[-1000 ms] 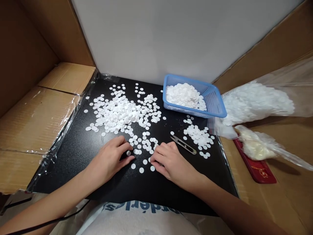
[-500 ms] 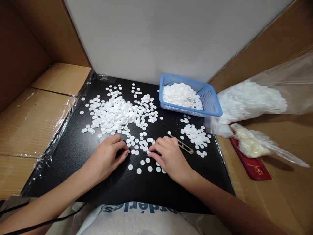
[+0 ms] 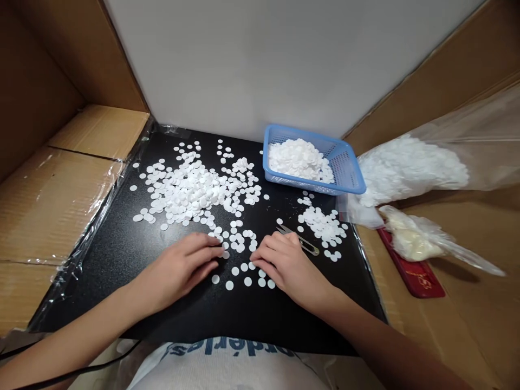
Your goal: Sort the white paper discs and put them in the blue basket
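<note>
A large heap of small white round discs [image 3: 190, 189] lies spread over a black mat [image 3: 122, 244]. My left hand [image 3: 182, 268] rests palm down on the mat, fingers stretched toward a few loose discs [image 3: 233, 241]. My right hand [image 3: 284, 262] lies flat beside it, fingertips touching loose discs [image 3: 246, 281] near the mat's front. Neither hand holds anything. Metal thread snips [image 3: 298, 241] lie just beyond my right hand's knuckles. A smaller pile of discs [image 3: 323, 225] sits to the right.
A blue plastic basket [image 3: 345, 162] with white discs stands at the back right. Right of the mat lie a clear bag of discs [image 3: 410, 165], a smaller bag [image 3: 410, 241] and a red flat object [image 3: 422, 276]. Cardboard walls enclose both sides; a white panel stands behind.
Both hands slid slightly along the mat among the loose discs, and a few discs now lie spread in a row near my right fingertips. The camera view shifted a little.
</note>
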Motion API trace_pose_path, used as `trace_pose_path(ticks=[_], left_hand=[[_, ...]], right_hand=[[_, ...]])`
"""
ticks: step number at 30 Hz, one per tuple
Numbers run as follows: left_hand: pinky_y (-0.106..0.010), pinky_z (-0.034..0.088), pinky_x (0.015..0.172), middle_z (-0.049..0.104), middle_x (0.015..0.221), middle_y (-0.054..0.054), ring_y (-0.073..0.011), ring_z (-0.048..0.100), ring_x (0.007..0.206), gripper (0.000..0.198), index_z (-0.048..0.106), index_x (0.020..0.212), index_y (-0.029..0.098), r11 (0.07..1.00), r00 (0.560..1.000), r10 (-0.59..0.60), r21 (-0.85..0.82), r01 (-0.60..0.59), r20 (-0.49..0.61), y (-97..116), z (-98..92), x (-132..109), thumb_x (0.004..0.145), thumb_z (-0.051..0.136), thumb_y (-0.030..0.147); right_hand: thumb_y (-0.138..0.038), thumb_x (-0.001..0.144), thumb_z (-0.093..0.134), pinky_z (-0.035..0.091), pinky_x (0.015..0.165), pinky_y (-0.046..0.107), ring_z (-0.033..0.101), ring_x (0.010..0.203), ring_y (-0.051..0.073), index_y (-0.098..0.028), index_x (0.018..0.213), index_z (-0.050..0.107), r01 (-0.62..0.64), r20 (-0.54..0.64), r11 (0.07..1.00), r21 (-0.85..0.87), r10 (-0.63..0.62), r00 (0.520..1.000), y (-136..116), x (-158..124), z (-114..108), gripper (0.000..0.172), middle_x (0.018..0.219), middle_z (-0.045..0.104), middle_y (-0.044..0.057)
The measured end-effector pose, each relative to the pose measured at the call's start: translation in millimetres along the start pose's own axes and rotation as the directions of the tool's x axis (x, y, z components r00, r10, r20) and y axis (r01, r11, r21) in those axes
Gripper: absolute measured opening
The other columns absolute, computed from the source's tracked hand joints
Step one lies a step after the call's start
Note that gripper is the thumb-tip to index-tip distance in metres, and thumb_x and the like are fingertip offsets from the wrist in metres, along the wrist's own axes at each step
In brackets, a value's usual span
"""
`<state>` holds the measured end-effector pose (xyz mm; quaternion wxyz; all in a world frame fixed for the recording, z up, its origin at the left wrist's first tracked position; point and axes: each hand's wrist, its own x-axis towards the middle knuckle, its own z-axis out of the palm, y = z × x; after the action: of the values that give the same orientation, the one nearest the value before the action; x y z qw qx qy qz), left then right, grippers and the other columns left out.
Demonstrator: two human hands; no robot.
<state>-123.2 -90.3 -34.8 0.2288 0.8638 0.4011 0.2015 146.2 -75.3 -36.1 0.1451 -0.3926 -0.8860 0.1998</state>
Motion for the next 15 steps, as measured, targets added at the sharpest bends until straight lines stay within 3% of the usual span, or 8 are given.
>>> trace_pose_path(ticks=[2,5,11,15], left_hand=[[-0.044,0.050,0.107,0.065,0.134,-0.009,-0.0250,0.058,0.127,0.035,0.060,0.134,0.023,0.993,0.990,0.113,0.034,-0.116,0.089,1.1,7.1,-3.7,0.102,0.051,0.032],[-0.046,0.044,0.114,0.056,0.146,-0.009,-0.0263,0.048,0.139,0.050,0.048,0.147,0.023,0.978,0.971,0.177,0.084,-0.192,0.159,-1.3,15.7,-10.8,0.100,0.053,0.040],[-0.045,0.033,0.121,0.043,0.156,-0.004,-0.0267,0.040,0.145,0.074,0.028,0.156,0.034,0.984,0.962,0.143,0.072,-0.163,0.231,-4.8,16.3,-23.9,0.092,0.058,0.056],[-0.044,0.027,0.123,0.038,0.158,-0.005,-0.0270,0.037,0.146,0.085,0.019,0.158,0.034,0.978,0.955,0.147,0.109,-0.180,0.258,-2.6,17.9,-28.5,0.088,0.055,0.064]], right_hand=[[-0.016,0.099,0.055,0.032,0.079,0.035,0.054,0.083,0.017,-0.021,0.096,0.066,0.023,-0.066,0.998,-0.065,-0.027,0.997,-0.3,7.3,2.3,0.012,0.086,0.065,0.002],[-0.019,0.099,0.057,0.031,0.079,0.036,0.053,0.084,0.018,-0.020,0.098,0.068,0.084,-0.109,0.981,-0.176,-0.104,0.989,0.8,17.8,8.3,0.011,0.088,0.065,0.003],[-0.015,0.101,0.051,0.030,0.082,0.037,0.054,0.085,0.018,-0.017,0.090,0.067,0.206,-0.107,0.935,-0.288,-0.245,0.964,7.3,21.1,16.2,0.020,0.085,0.066,0.003],[-0.016,0.101,0.051,0.030,0.082,0.037,0.053,0.083,0.017,-0.016,0.088,0.065,0.191,-0.117,0.956,-0.224,-0.221,0.968,4.0,14.2,13.9,0.019,0.084,0.065,0.003]])
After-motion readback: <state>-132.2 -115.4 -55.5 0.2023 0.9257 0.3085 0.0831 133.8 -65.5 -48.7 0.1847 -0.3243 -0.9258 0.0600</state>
